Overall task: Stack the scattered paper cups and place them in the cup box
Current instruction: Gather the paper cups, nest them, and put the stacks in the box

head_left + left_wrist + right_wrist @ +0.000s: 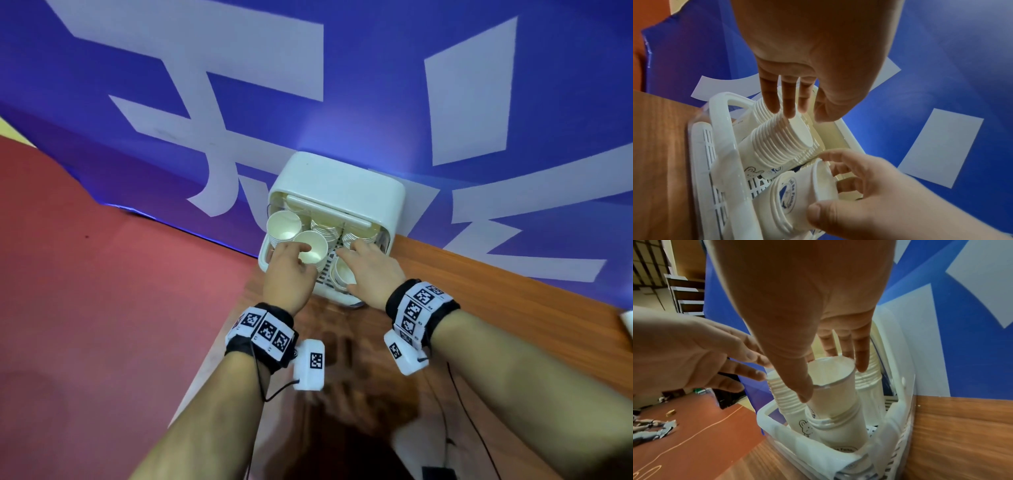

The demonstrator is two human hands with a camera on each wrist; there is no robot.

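The white cup box [342,185] stands at the table's far corner with several stacks of white paper cups inside. My left hand [294,250] lies with straight fingers on the rim of one ribbed stack [785,139], which also shows as a stack [781,389] in the right wrist view. My right hand [356,253] is over the box's front right. There its thumb [803,391] and fingers span the top rim of a printed cup stack [834,402] and grip it. In the left wrist view, the right hand [824,181] curls round that stack [795,194].
The box sits against a blue banner [376,85] with white shapes. The wooden table [513,308] runs to the right, and its left edge drops to a red floor [85,274]. A small white object [628,320] shows at the table's far right.
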